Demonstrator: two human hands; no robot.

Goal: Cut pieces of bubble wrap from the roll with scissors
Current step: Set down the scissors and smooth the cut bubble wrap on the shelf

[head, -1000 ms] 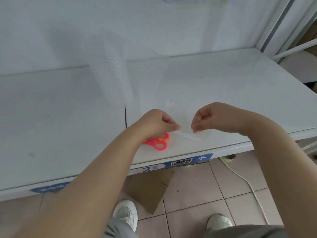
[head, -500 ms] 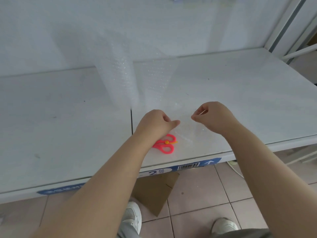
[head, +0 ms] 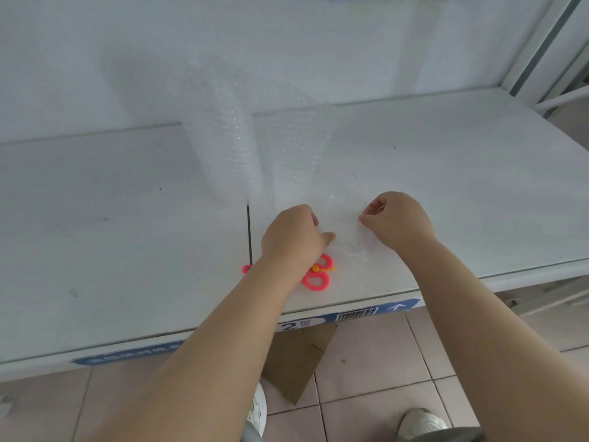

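A clear bubble wrap roll [head: 223,145] stands upright at the back of the white table [head: 111,234]. Its loose sheet [head: 296,161] runs forward towards me. A small piece of bubble wrap [head: 347,237] lies flat between my hands. My left hand [head: 291,237] rests on its left edge with fingers curled. My right hand [head: 395,223] pinches its right edge. Pink scissors [head: 315,275] lie on the table under my left wrist, partly hidden by the arm.
The table's front edge [head: 360,309] carries a blue label strip with a barcode. A brown cardboard piece [head: 299,362] lies on the tiled floor below, near my shoes. A metal frame [head: 541,49] stands at the right.
Both hands have moved a little away from me across the table and spread apart, taking the small piece of bubble wrap with them. The scissors have not moved.
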